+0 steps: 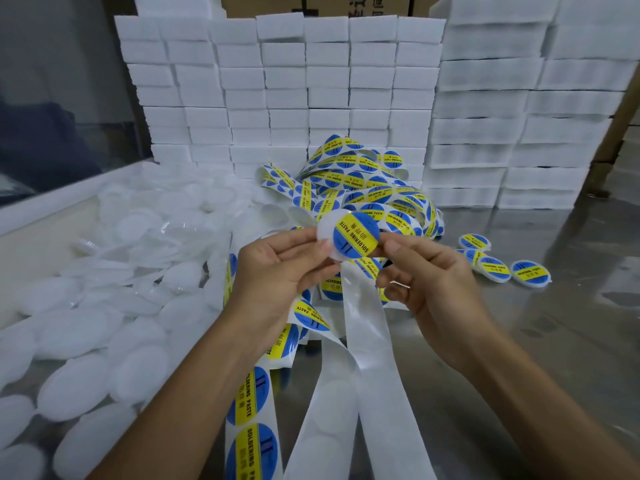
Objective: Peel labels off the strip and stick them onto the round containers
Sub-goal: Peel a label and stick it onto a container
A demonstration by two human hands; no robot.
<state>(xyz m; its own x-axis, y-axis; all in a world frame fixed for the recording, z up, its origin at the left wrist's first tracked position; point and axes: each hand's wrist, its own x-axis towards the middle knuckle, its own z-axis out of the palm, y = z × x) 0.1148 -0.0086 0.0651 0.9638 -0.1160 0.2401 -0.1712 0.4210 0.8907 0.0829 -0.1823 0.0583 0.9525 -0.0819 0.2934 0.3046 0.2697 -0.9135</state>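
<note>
My left hand (277,268) holds a white round container (327,226) by its edge at mid-frame. A blue and yellow round label (356,235) lies partly over the container's face, offset to the right. My right hand (419,271) pinches the label's right edge. The label strip (252,410) with more blue and yellow labels runs down toward me under my left forearm. Its bare white backing (367,327) hangs between my hands. A tangled heap of strip (363,181) lies behind the hands.
Several labelled containers (491,261) lie on the metal table (554,341) to the right. A pile of plain white round containers (104,306) fills the left side. White foam blocks (311,88) are stacked high along the back.
</note>
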